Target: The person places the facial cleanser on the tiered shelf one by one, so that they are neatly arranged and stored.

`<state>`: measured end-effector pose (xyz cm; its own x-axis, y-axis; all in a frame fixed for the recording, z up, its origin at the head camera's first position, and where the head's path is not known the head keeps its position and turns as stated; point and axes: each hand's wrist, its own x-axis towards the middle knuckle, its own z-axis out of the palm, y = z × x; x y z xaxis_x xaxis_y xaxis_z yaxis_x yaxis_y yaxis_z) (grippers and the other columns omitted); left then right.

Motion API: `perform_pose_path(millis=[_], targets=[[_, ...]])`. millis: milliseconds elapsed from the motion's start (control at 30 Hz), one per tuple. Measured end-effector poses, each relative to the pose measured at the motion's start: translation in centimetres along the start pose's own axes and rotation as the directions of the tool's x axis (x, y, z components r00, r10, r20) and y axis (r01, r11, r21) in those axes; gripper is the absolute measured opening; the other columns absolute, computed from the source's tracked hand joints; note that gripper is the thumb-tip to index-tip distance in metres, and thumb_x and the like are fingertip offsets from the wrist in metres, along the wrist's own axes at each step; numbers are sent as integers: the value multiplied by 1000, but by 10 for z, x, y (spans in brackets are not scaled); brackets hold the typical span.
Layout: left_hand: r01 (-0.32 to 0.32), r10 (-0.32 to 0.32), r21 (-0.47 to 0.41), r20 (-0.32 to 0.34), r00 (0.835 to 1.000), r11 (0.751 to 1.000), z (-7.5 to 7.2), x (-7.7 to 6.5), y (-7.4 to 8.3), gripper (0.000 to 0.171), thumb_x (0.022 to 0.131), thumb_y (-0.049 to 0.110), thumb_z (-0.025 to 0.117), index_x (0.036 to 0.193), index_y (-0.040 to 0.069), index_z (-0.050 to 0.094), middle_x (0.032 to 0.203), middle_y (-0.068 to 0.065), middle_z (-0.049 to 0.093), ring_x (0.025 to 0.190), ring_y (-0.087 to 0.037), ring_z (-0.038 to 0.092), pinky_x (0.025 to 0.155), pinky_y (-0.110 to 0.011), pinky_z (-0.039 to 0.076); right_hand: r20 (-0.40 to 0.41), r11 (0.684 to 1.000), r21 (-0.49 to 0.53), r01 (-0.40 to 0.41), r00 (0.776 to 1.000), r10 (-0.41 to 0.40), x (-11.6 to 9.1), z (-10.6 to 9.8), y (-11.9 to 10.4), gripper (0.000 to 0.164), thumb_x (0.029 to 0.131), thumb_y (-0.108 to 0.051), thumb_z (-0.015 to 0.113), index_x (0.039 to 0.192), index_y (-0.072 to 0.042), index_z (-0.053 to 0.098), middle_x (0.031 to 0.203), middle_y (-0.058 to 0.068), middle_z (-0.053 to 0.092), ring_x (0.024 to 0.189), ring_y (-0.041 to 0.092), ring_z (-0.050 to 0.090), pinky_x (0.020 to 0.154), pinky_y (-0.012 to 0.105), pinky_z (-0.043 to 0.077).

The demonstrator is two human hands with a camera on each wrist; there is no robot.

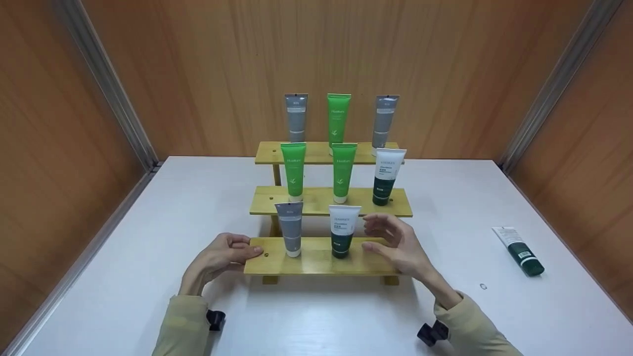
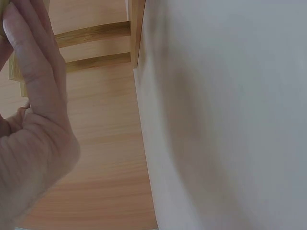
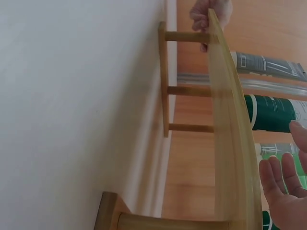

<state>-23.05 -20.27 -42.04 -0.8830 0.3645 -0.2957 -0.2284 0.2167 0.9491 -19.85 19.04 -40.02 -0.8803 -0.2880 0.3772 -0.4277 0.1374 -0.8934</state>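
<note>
A three-tier wooden display rack (image 1: 306, 266) holds upright squeeze tubes. My left hand (image 1: 222, 257) grips the left end of its lowest board, thumb on top; the right wrist view also shows this left hand (image 3: 211, 19) at the board's far end. On that board stand a grey tube (image 1: 291, 230) and a white and dark green tube (image 1: 342, 230). Just right of the latter is my right hand (image 1: 398, 244), its fingers loosely bent and apart, holding nothing. In the right wrist view, the right hand's fingers (image 3: 278, 177) show beside the dark green tube (image 3: 273, 113).
The middle board carries two green tubes (image 1: 294, 170) and a white and dark green tube (image 1: 388, 175). On the top board are two grey tubes (image 1: 296, 116) and a green tube (image 1: 339, 118). Another white and dark green tube (image 1: 519, 251) lies on the white table (image 1: 470, 198) at right.
</note>
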Motion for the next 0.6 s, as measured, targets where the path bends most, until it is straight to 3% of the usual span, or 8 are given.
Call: perform_pose_path(millis=[167,300,467,600], targets=[[5,-5,6,-10,1000,1000,1,1,1,43,90,23,76,118,-2,55,90,3,75,81,-11,74,73,-28,61,-46,998,-29,49,998,-51,-7,-17,4,47,83,9,75,125,10,56,115,7,64,107,16,65,97,28,57],[2,-2,5,-4,1000,1000,1,0,0,41,90,23,76,116,-2,56,90,3,76,81,-11,74,73,-28,61,-71,994,-75,85,993,-91,-17,-36,9,44,82,13,74,123,12,57,113,7,65,106,14,65,95,23,56],[9,-9,8,-8,1000,1000,0,0,0,40,89,24,77,113,0,56,89,3,75,81,-10,73,73,-27,61,-80,982,-166,91,991,-105,-27,-67,16,41,82,12,74,121,9,59,114,-1,66,105,8,65,93,18,56],[21,-21,19,-15,1000,1000,-1,1,0,41,89,25,78,113,0,57,89,3,75,81,-11,73,74,-27,61,-62,972,-224,74,994,-90,-35,-95,22,41,83,11,73,122,8,60,109,1,66,98,6,67,90,16,56]])
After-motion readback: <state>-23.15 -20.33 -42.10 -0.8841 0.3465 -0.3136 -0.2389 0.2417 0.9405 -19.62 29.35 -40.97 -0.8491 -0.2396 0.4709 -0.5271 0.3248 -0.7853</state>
